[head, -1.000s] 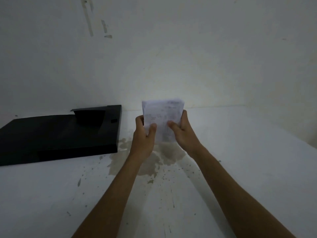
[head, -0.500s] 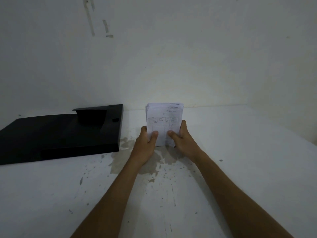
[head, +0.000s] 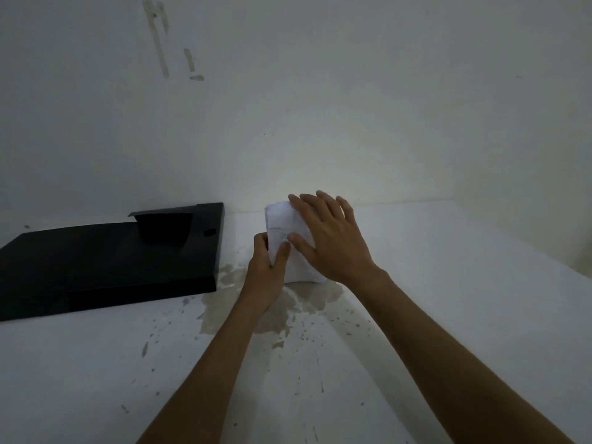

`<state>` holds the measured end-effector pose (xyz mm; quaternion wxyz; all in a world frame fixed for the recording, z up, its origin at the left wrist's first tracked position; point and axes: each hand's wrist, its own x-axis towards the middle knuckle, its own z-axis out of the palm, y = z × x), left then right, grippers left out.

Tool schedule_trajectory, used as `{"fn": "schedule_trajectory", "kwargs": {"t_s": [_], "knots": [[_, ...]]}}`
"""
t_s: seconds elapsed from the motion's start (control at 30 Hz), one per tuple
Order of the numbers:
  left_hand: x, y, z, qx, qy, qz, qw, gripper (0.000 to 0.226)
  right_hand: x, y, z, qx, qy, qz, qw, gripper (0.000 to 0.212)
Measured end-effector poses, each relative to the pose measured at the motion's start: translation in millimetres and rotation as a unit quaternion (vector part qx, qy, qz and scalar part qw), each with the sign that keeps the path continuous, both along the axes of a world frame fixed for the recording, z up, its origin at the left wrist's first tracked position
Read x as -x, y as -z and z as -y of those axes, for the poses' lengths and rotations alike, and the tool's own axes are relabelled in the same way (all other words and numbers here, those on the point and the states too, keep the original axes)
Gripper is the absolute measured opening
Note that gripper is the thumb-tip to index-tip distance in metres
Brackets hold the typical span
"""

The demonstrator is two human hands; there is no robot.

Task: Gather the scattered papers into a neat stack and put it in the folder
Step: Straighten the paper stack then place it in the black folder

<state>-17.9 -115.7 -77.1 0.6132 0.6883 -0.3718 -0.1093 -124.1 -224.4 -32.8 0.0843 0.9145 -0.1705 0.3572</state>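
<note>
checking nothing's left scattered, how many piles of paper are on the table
1: the paper stack beside the black folder, gripped by the left hand, right hand flat on top. No loose sheets visible.

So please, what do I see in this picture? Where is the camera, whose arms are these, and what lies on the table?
The camera sits on a person's head and looks down at their own two bare arms; there is no machine. The left hand grips the left edge of a stack of white papers. The right hand lies flat on top of it, fingers spread. The stack rests on a stained white table. To its left lies an open black folder.
</note>
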Motion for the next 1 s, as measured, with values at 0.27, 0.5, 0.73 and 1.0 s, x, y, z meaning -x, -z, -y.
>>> {"fn": "schedule_trajectory", "kwargs": {"t_s": [0.27,0.5,0.73,1.0], "knots": [[2.8,-1.4,4.2,-0.004,-0.003,0.0,1.0,0.03,-1.6,-8.7,1.6,0.028,-0.007,-0.024,0.999,0.059],[2.7,-0.1,4.4,-0.008,-0.002,0.008,1.0,0.047,-3.6,-14.8,-1.5,0.035,-0.02,-0.045,0.998,0.058],[4.3,-0.9,2.2,-0.012,0.013,0.021,1.0,0.049,-10.3,-16.1,-6.5,0.033,-0.044,-0.068,0.996,0.062],[2.8,-1.6,-2.1,0.001,0.038,-0.013,0.999,0.033,10.5,5.1,6.5,-0.342,-0.076,0.173,0.921,0.072]]}}
